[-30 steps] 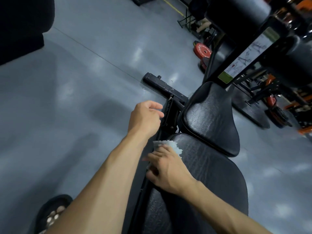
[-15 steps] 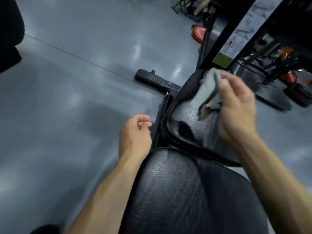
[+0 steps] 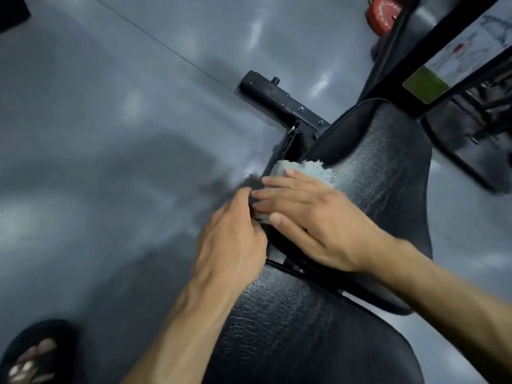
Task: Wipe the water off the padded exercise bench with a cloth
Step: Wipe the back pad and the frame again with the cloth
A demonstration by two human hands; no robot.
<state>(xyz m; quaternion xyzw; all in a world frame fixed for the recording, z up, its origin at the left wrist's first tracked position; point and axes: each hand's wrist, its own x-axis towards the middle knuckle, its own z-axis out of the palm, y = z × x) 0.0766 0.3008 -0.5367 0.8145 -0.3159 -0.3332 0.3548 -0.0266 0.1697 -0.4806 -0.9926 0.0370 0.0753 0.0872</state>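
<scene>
Plainly, the main risk is sitting at the bench's (image 3: pixel 382 173) left edge, where the cloth (image 3: pixel 304 169) is being pressed half over the rim. If the push is being carried further toward 9 o'clock, the cloth could be slid off the pad and dropped onto the floor (image 3: pixel 110 134), or caught in the metal frame (image 3: pixel 279 98) just beyond it. Water could also be chased into the gap between the two pads rather than lifted.

The left hand (image 3: pixel 230 239) is being held at the pad's rim, at 9 o'clock from the cloth, fingers curled narrowly; whether a corner of the cloth is being pinched cannot be told. The right hand (image 3: pixel 313 217) is being laid flat and wide over the cloth, fingers pointing toward 9 o'clock, pinning it against the pad, with pale cloth showing beyond the fingertips at 12 o'clock.
</scene>
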